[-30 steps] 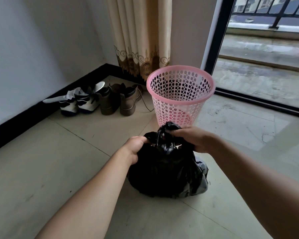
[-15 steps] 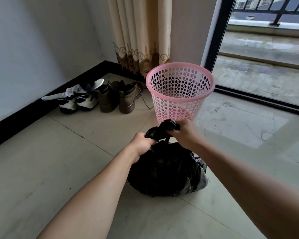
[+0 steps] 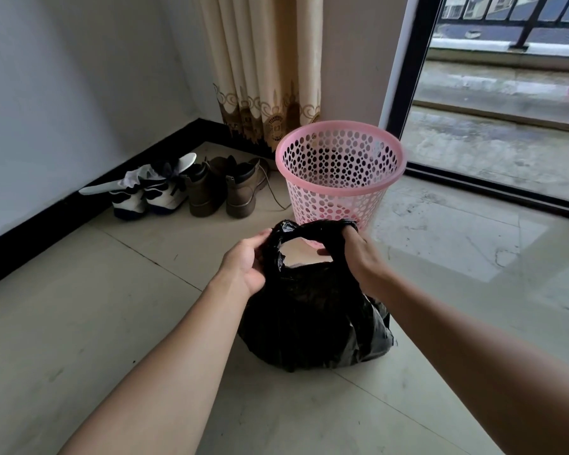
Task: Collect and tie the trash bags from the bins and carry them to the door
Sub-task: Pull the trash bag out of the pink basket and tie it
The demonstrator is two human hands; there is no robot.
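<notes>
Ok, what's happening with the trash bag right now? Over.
Left hand and right hand both grip the black trash bag top, loop open. Bag on floor, pink bin empty behind. Nothing in the way.

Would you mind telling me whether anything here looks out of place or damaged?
Mostly tidy. Two white insoles stick out of the sneakers by the wall, and a boot lace trails across the floor. The black trash bag shows no visible tear or spill.
</notes>
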